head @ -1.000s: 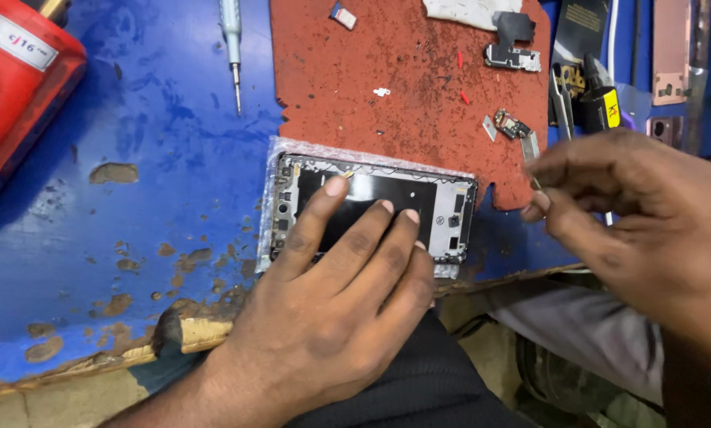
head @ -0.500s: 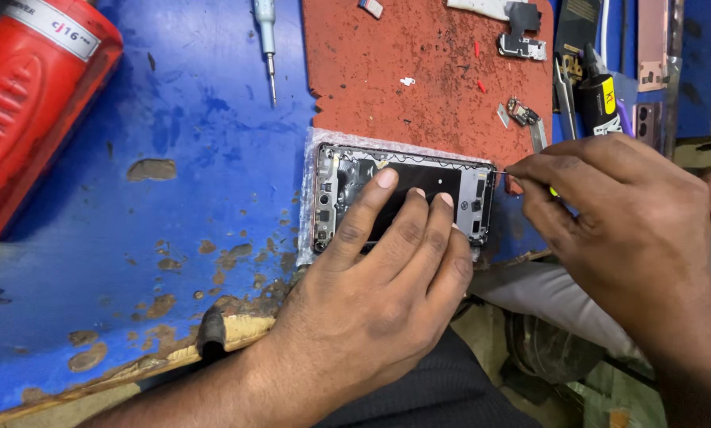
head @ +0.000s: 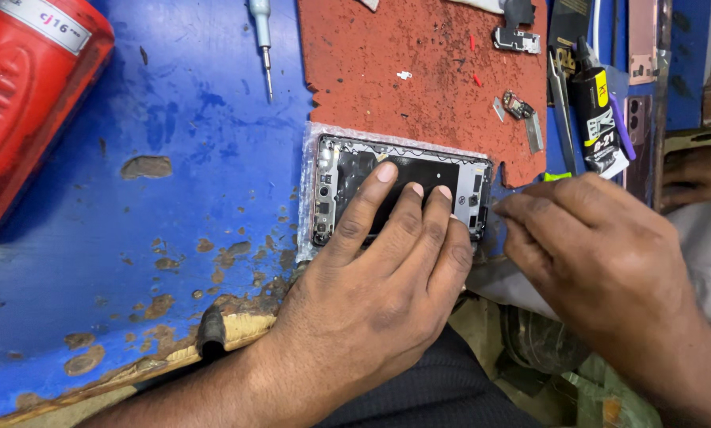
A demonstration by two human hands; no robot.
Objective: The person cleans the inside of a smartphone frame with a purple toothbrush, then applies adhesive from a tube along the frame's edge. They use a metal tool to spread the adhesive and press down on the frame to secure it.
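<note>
On the blue table (head: 173, 198), left hand (head: 371, 293) fingers lie flat, pinning the opened phone (head: 399, 198). Right hand (head: 601, 261) fingers pinch at the phone's right end; any held item is hidden. Back cover is off; loose parts (head: 518, 107) remain above the phone.

A workbench (head: 173, 174) with a worn blue top is carrying everything; its paint is flaking in many brown spots, and the near edge, toward 6 o'clock, is showing chipped wood. A red rubber mat (head: 419, 79) with torn edges is lying on the bench toward 12 o'clock. A big red tool (head: 30, 103) is lying at 10 o'clock. 1 small screwdriver (head: 262, 40) is lying at 11 o'clock, just beside the mat. An opened phone frame (head: 347, 186) is sitting at the centre, partly on the mat. A black glue tube (head: 597, 119) and tweezers (head: 560, 111) are lying at 2 o'clock.
</note>
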